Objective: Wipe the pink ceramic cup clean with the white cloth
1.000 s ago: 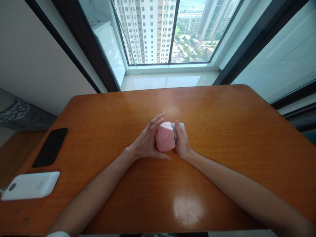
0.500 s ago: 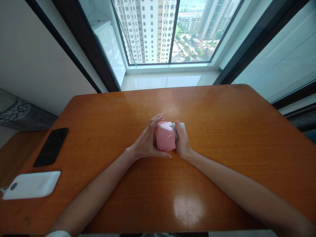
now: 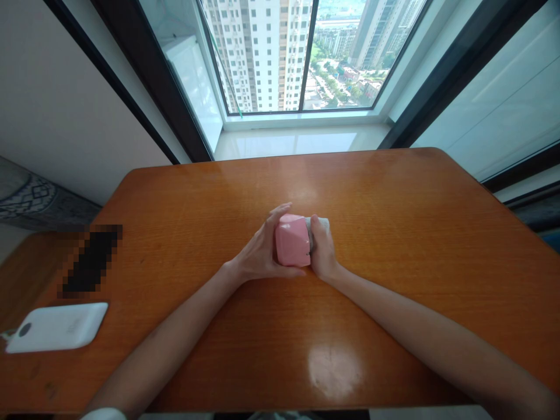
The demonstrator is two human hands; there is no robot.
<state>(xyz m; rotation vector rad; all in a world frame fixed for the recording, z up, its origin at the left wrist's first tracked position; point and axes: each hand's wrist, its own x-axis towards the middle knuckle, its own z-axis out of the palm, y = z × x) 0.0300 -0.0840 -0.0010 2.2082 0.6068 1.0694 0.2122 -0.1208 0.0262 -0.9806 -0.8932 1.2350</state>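
Note:
A small pink faceted box [image 3: 292, 240] is held at the middle of the orange wooden table [image 3: 394, 233]. My left hand [image 3: 258, 248] wraps its left side, thumb under the near edge and fingers over the top. My right hand [image 3: 321, 251] grips its right side, where a pale grey part [image 3: 318, 221] sticks out behind the fingers. How the grey part joins the pink box is hidden by the hand.
A dark phone [image 3: 91, 259], blurred out, lies at the table's left edge. A white power bank [image 3: 56, 326] lies nearer me on the left. Beyond the far edge are a white sill [image 3: 297, 143] and a large window.
The pink box has turned slightly between my hands, and my left fingers have closed more over its top. Both arms stay in place.

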